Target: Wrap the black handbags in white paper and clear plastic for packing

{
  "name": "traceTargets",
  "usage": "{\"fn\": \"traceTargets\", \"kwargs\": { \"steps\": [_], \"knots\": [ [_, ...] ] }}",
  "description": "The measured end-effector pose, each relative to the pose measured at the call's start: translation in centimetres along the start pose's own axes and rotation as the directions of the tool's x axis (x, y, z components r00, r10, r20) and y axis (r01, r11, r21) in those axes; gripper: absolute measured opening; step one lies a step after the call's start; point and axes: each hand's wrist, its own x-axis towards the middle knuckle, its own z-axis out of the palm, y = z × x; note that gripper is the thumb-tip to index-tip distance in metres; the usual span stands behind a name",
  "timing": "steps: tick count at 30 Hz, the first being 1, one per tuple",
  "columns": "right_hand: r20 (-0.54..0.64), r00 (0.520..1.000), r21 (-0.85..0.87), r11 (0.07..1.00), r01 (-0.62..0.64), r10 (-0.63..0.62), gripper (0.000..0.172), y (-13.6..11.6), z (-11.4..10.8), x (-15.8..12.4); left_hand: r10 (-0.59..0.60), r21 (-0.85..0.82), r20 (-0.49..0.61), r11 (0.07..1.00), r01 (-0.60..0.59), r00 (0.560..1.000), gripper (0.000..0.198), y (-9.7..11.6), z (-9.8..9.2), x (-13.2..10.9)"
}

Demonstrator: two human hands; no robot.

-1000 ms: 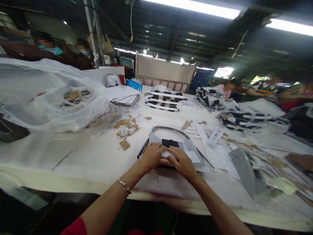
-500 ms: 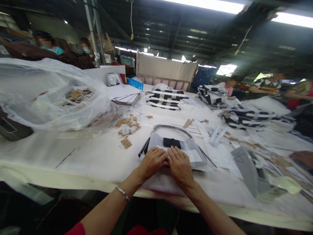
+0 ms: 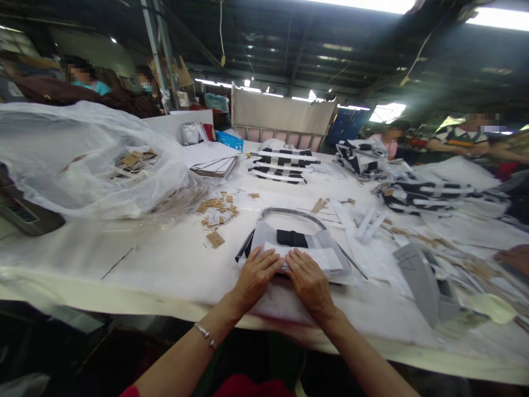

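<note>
A clear sack (image 3: 53,182) sits at the table's (image 3: 165,259) left, a gray tool (image 3: 417,284) toward its front right. Near the front edge, left hand (image 3: 257,277) and right hand (image 3: 309,280) rest on the bag (image 3: 291,239), grip loose, fingers stretched forward.

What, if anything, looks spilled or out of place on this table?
The loose brown tags heaped beside the translucent plastic bag, which holds similar tags, look spilled, though perhaps they were set out deliberately.
</note>
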Motion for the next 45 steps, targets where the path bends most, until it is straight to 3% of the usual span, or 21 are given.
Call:
{"fn": "traceTargets", "kwargs": {
  "steps": [6, 11, 22, 25, 28, 31, 33, 35, 39, 42, 45],
  "knots": [
    [-0.004, 0.999, 0.065, 0.997, -0.037, 0.038, 0.026, 0.1, -0.3, 0.6, -0.041, -0.101, 0.056, 0.994, 0.046, 0.998, 0.027, -1.0, 0.0, 0.4],
    [-0.039, 0.998, 0.099, 0.994, -0.053, 0.057, 0.024, -0.1, -0.4, 0.5, 0.016, -0.109, 0.084, 0.994, -0.006, 0.996, 0.027, -1.2, -0.6, 0.1],
    [0.025, 0.988, 0.09, 0.984, -0.155, 0.153, 0.023, -1.0, -0.4, 1.2, 0.182, 0.259, 0.078, 0.946, -0.197, 0.98, 0.049, -0.2, -1.4, 0.1],
    [0.026, 0.977, 0.147, 0.966, -0.213, 0.211, 0.019, -0.9, -0.1, 1.3, 0.208, 0.249, 0.094, 0.942, -0.225, 0.974, 0.04, -0.4, -1.8, 1.0],
    [0.001, 0.967, 0.178, 0.951, -0.251, 0.255, 0.019, -0.8, 0.2, 1.3, 0.162, 0.188, 0.106, 0.966, -0.18, 0.981, 0.031, -0.9, -2.1, 2.3],
    [-0.026, 0.965, 0.135, 0.958, -0.255, 0.26, 0.017, -0.8, 0.8, 1.1, 0.167, 0.173, 0.075, 0.969, -0.178, 0.983, 0.035, -1.3, -1.8, 2.7],
    [-0.028, 0.973, 0.085, 0.97, -0.226, 0.229, 0.017, -0.8, 1.2, 0.8, 0.238, 0.217, 0.044, 0.946, -0.242, 0.97, 0.041, -1.2, -1.4, 2.0],
    [-0.027, 0.981, 0.044, 0.981, -0.189, 0.19, 0.019, -0.8, 1.4, 0.6, 0.288, 0.283, 0.038, 0.915, -0.287, 0.957, 0.046, -1.1, -1.0, 1.0],
    [-0.028, 0.992, 0.0, 0.992, -0.127, 0.126, 0.028, -0.8, 1.3, 0.2, 0.271, 0.318, 0.063, 0.907, -0.277, 0.961, 0.048, -1.6, -0.7, -0.3],
    [0.0, 0.997, -0.02, 0.997, -0.08, 0.08, 0.047, -0.8, 1.2, -0.1, 0.334, 0.247, 0.103, 0.904, -0.349, 0.937, 0.048, -2.9, -0.9, 0.3],
    [0.068, 0.994, -0.031, 0.996, -0.079, 0.081, 0.058, -0.9, 0.9, -0.2, 0.301, 0.153, 0.092, 0.938, -0.312, 0.949, 0.039, -4.0, -1.4, 1.6]
  ]
}}
